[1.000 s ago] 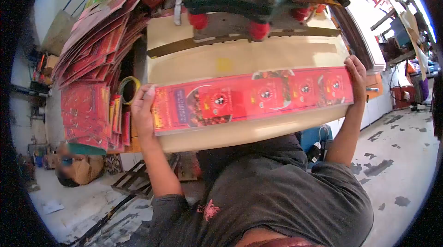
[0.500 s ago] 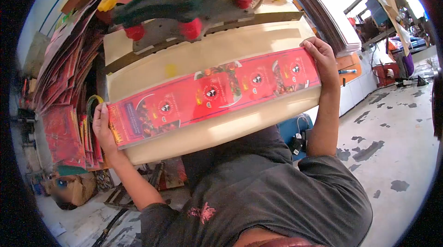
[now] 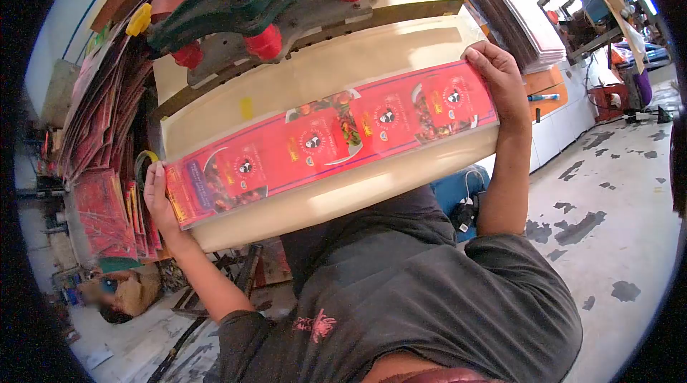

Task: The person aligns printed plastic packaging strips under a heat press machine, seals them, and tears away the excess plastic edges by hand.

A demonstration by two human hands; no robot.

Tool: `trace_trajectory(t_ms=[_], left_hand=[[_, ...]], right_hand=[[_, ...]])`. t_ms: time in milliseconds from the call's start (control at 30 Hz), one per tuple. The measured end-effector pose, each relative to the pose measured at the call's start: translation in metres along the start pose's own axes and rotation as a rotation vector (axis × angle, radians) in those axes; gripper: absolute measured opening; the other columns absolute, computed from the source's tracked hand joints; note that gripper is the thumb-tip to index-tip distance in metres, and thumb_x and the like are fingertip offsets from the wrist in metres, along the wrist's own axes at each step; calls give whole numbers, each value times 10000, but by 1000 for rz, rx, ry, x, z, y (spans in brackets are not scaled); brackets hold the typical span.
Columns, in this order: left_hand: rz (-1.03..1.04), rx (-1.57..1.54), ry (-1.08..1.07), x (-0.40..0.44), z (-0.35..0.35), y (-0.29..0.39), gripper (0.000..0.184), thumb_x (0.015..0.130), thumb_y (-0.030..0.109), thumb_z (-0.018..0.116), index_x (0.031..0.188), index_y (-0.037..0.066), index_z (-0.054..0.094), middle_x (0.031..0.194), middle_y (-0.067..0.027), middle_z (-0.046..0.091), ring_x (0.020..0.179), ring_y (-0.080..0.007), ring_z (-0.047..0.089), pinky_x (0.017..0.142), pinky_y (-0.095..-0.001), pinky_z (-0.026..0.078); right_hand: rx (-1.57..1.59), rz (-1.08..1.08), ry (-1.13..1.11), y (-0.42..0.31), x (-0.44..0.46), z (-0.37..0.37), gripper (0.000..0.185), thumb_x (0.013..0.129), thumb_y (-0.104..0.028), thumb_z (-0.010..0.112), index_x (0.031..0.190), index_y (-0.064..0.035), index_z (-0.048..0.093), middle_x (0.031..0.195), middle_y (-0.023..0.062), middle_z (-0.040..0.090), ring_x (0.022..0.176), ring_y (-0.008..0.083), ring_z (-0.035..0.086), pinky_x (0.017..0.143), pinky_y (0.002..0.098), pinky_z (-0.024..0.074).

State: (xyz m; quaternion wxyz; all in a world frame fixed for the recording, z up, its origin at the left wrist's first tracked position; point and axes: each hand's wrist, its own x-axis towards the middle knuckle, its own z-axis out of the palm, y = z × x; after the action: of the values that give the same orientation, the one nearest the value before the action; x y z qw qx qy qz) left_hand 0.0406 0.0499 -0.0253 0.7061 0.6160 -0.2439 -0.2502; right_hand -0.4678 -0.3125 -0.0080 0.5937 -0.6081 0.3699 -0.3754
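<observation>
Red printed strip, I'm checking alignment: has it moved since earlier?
No, not noticeably nearer or farther: the red printed strip lies just below the yellow mark on the cream surface, as before.

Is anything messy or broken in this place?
Yes. The pale floor on the right looks odd because dark blotches interrupt it, perhaps worn coating. The pile of red sheets on the left leans, with uneven edges. The red strip between the left hand and right hand shows no clear damage.
</observation>
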Motion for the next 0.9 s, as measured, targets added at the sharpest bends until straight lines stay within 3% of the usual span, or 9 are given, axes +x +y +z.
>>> trace_trajectory(t_ms=[67,200,600,800,900], left_hand=[[-10,-44,-112,-1,4,3,94,1040,137,587,1052,49,620,976,-4,665,876,-73,635,801,-233,514],[3,-2,12,-6,14,5,102,1045,150,581,1043,53,612,946,6,654,855,-65,625,787,-230,507],[-12,110,-50,-8,14,9,155,1063,188,560,1031,45,611,943,17,641,835,-41,590,773,-217,492],[86,226,12,-12,21,3,183,1049,201,600,1101,29,632,1015,-13,672,883,-64,618,797,-231,512],[53,90,91,-10,16,-1,220,1032,203,630,1140,12,626,1060,-40,690,947,-86,650,836,-245,533]], right_hand=[[21,-1,-18,0,1,0,241,992,-244,677,1007,-4,684,878,9,683,790,67,624,729,225,509],[-20,8,-27,-1,1,0,244,989,-245,680,997,-2,679,884,4,671,802,70,613,739,227,498],[-77,-15,-19,5,6,-4,234,1005,-234,656,982,-1,666,879,3,643,796,68,586,728,222,480],[71,-49,109,-1,1,10,294,999,-195,667,1197,12,601,966,70,703,844,90,660,746,226,532],[77,-104,169,5,4,6,381,988,-186,681,1284,20,558,1028,104,719,891,113,681,773,232,545]])
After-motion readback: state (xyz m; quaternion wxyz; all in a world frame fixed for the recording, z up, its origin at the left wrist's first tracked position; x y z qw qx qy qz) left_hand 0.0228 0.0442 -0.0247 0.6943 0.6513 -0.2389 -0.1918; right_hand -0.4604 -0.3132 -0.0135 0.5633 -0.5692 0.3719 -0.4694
